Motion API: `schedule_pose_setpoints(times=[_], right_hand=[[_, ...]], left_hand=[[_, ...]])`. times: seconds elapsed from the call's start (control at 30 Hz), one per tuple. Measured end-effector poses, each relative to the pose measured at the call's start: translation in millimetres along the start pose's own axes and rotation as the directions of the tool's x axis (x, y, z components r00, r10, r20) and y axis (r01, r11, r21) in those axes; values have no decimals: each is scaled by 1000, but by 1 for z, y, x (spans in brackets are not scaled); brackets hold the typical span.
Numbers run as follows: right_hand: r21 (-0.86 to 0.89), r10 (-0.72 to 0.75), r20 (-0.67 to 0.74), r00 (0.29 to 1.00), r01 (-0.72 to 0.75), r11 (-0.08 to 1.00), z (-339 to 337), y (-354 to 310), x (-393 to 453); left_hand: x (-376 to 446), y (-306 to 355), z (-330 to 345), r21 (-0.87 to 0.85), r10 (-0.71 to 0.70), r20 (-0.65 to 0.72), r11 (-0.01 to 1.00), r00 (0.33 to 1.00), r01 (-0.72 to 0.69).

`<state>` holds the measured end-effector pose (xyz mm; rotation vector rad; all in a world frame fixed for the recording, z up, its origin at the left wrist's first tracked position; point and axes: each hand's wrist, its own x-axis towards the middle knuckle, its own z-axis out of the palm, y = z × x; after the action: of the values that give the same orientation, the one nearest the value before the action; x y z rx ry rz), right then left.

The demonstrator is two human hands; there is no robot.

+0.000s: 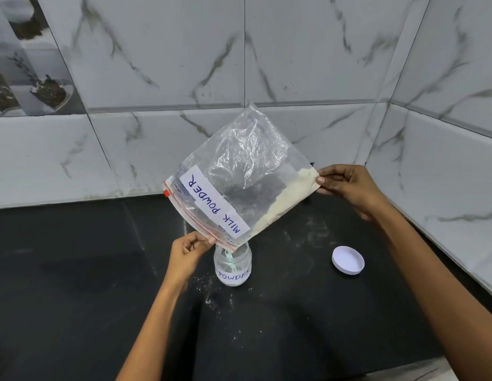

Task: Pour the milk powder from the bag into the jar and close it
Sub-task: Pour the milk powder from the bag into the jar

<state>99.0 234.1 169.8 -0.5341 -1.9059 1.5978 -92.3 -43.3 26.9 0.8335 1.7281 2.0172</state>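
Note:
A clear zip bag (240, 171) labelled MILK POWDER is tilted over a small clear jar (233, 266) standing on the black counter. The bag's open corner points down into the jar's mouth. Cream powder lies along the bag's lower right edge. My left hand (187, 253) pinches the zip edge just left of the jar. My right hand (349, 187) pinches the raised bottom corner at the right. The jar bears a label reading POWDER and holds a little white powder. Its white lid (348, 260) lies flat on the counter to the right, apart from the jar.
The black counter (88, 284) runs back to marble-tiled walls (162, 138) behind and on the right, forming a corner. Specks of spilled powder (211, 295) dot the counter around the jar. The counter's front edge shows at the lower right.

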Motion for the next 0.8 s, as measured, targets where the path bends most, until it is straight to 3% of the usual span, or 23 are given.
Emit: schedule_pose_setpoints(times=[0.27,0.47,0.8], right_hand=[[-67,-71,3,997,71,995,7,-7,3],[-118,-154,3,988,154,981,14,-11,0],[-221,-283,-5,959,275,936,26,-25,-1]], left_hand=[[-3,-4,3,62,-17,-21,998,1000,18],[-5,-10,1,165,-33,-111,985,993,51],[-11,-20,5,-15,-82,-103,997,991,81]])
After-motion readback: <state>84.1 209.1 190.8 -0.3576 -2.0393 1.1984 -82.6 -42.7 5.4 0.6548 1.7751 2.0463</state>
